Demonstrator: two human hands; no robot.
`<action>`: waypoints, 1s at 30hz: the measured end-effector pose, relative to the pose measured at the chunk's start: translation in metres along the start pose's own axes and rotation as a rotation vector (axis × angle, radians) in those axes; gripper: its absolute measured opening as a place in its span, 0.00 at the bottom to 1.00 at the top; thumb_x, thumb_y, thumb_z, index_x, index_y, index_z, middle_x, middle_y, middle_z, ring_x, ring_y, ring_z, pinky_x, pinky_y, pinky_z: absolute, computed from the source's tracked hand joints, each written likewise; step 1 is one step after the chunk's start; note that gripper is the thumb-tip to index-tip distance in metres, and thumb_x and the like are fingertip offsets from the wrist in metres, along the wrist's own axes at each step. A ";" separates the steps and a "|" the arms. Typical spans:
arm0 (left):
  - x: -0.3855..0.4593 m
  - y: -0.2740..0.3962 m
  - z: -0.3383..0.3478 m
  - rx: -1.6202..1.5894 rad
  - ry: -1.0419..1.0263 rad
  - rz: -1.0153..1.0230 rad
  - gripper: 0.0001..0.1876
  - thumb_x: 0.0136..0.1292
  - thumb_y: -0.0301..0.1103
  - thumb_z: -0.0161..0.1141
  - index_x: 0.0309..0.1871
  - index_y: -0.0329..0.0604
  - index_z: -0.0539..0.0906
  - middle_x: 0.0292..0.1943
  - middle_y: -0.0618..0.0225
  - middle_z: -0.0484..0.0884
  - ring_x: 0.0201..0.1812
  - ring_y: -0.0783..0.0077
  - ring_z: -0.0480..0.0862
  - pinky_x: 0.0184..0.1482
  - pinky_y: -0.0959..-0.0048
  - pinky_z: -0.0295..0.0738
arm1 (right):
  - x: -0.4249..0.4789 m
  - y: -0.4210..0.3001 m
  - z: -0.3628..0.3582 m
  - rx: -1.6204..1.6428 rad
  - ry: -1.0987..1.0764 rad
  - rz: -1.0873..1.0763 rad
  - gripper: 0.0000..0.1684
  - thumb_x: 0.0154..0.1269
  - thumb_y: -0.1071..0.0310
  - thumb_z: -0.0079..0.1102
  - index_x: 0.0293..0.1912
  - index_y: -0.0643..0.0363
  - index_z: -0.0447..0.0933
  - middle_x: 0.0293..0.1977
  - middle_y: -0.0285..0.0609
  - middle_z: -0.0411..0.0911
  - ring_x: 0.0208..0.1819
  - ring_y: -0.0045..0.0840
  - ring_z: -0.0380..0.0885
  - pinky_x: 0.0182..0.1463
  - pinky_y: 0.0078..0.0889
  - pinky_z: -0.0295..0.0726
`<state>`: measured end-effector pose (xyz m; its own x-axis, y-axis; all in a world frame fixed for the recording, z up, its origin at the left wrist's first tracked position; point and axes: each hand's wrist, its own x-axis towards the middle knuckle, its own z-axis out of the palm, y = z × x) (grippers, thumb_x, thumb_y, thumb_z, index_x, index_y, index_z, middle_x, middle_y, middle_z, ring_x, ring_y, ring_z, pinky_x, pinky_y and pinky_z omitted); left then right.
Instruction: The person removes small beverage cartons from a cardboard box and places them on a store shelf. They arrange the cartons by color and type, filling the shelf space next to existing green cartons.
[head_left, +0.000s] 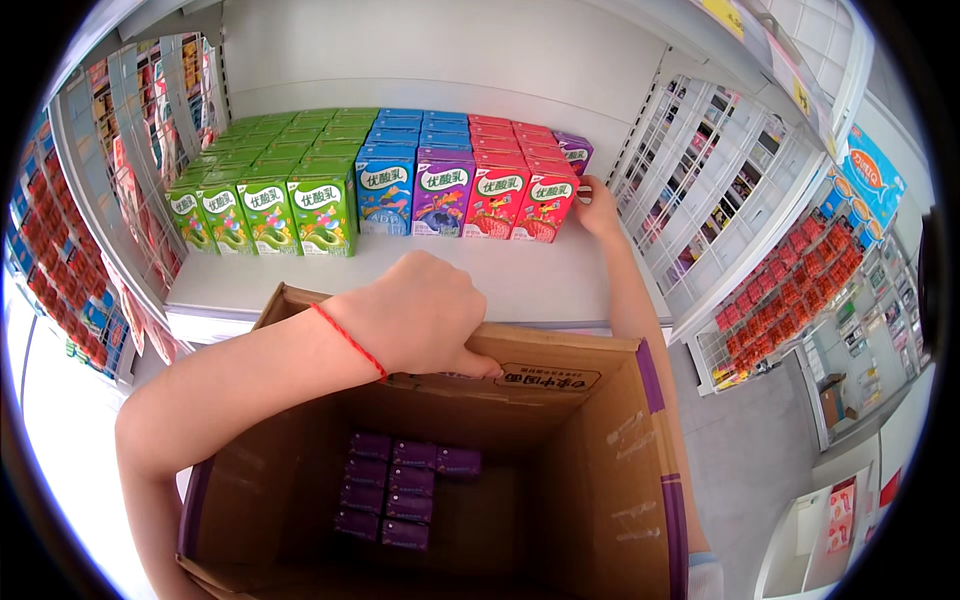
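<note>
My left hand (420, 315), with a red cord at the wrist, grips the far wall of a large open cardboard box (600, 450), thumb inside. Several purple drink cartons (409, 487) stand at the bottom of the box. On the white shelf (420, 281) behind it, my right hand (596, 210) touches the right side of the front red carton (545, 206). Its fingertips are partly hidden, so I cannot tell whether they hold anything. Just beyond them, a purple carton (574, 152) stands to the right of the red rows.
Left of the red cartons are a front purple carton (442, 195), blue cartons (385, 195) and rows of green cartons (322, 214). Wire mesh panels flank the shelf, including the right panel (697, 172). Red packets (795, 292) hang farther right, above the grey floor (739, 427).
</note>
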<state>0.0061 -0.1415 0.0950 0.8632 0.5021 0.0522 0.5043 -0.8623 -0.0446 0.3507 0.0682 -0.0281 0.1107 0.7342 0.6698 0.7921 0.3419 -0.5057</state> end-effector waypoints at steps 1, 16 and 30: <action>0.000 0.000 -0.001 -0.003 -0.005 -0.003 0.36 0.54 0.65 0.57 0.16 0.32 0.78 0.15 0.50 0.76 0.22 0.48 0.79 0.29 0.60 0.74 | -0.001 -0.002 -0.001 0.022 -0.035 0.025 0.19 0.50 0.66 0.67 0.43 0.61 0.78 0.37 0.46 0.78 0.38 0.36 0.79 0.44 0.33 0.77; 0.002 0.003 -0.003 0.039 -0.079 -0.045 0.32 0.54 0.64 0.59 0.21 0.36 0.82 0.18 0.56 0.79 0.25 0.54 0.82 0.32 0.63 0.76 | -0.008 -0.026 -0.002 0.072 -0.352 -0.082 0.37 0.55 0.67 0.63 0.65 0.52 0.63 0.65 0.53 0.60 0.71 0.42 0.49 0.71 0.39 0.56; -0.003 0.038 -0.017 0.497 0.503 0.269 0.12 0.51 0.41 0.60 0.23 0.45 0.73 0.27 0.69 0.74 0.31 0.71 0.77 0.32 0.74 0.69 | -0.006 -0.010 0.007 0.036 -0.228 -0.092 0.32 0.50 0.68 0.65 0.57 0.57 0.70 0.55 0.55 0.70 0.63 0.45 0.63 0.64 0.40 0.67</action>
<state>0.0222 -0.1767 0.1101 0.9037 0.0859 0.4195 0.3315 -0.7605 -0.5583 0.3381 0.0646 -0.0311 -0.1026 0.8110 0.5760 0.7704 0.4311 -0.4697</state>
